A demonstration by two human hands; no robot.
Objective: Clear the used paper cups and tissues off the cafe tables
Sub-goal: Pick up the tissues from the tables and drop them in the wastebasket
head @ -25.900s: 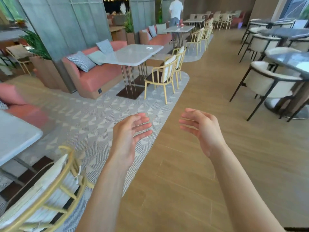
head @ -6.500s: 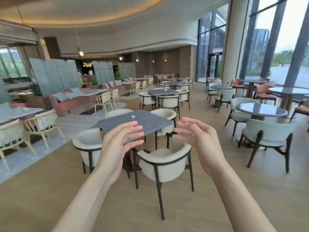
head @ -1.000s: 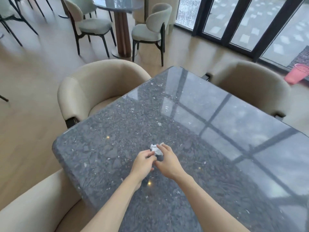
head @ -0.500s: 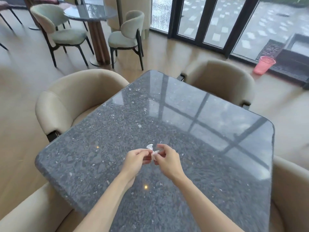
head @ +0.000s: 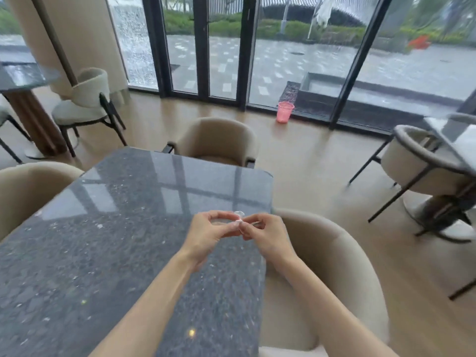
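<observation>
A small crumpled white tissue (head: 239, 218) is pinched between fingertips of both hands, held above the near right edge of a dark speckled stone table (head: 103, 240). Left hand (head: 207, 234) & right hand (head: 265, 234) are curled on it, fingertips touching. A beige armchair (head: 334, 266) is seen just beside the table at right; a pink wastebasket (head: 285, 112) is set well apart, by the glass doors (head: 203, 47).

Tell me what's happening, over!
Left hand and right hand both pinching a small crumpled tissue above the dark stone table. Nothing in the way. Pink bin stands by the windows.
</observation>
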